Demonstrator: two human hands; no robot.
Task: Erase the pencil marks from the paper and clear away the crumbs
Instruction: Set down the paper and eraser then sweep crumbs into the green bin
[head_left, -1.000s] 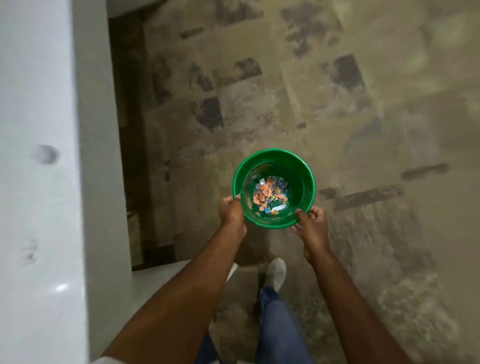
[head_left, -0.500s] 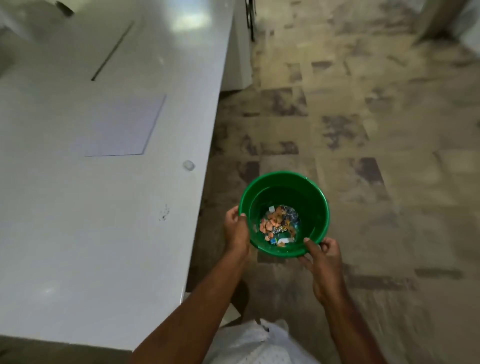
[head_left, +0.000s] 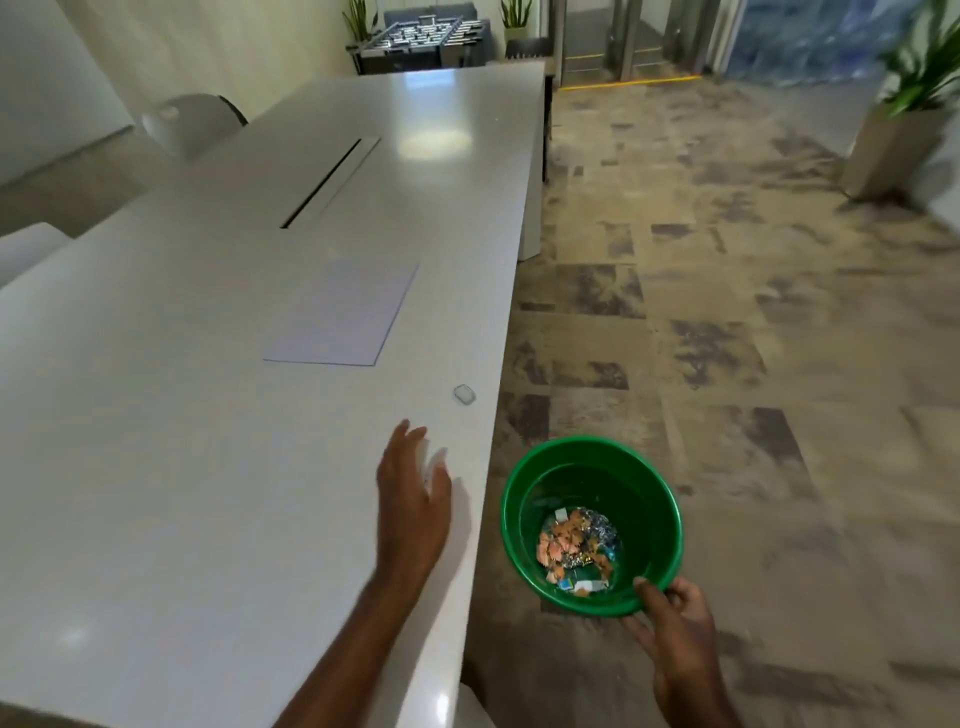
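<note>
I'm seeing the left hand (head_left: 413, 512) off the green bucket (head_left: 592, 525) now, fingers straight, reaching over the table (head_left: 182, 467); right hand (head_left: 670, 631) gripping the rim alone. Sweeping crumbs probably next.

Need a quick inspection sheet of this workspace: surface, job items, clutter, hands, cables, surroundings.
Surface: white table, slot down its middle.
Job's things: paper flat near the table edge; eraser beside it; green bin holds scraps.
Clutter: nothing seen.
Grippers: left hand open over the table; right hand grips the bin rim.
Cables: nothing seen.
Surroundings: foosball table, potted plant, tiled floor.
</note>
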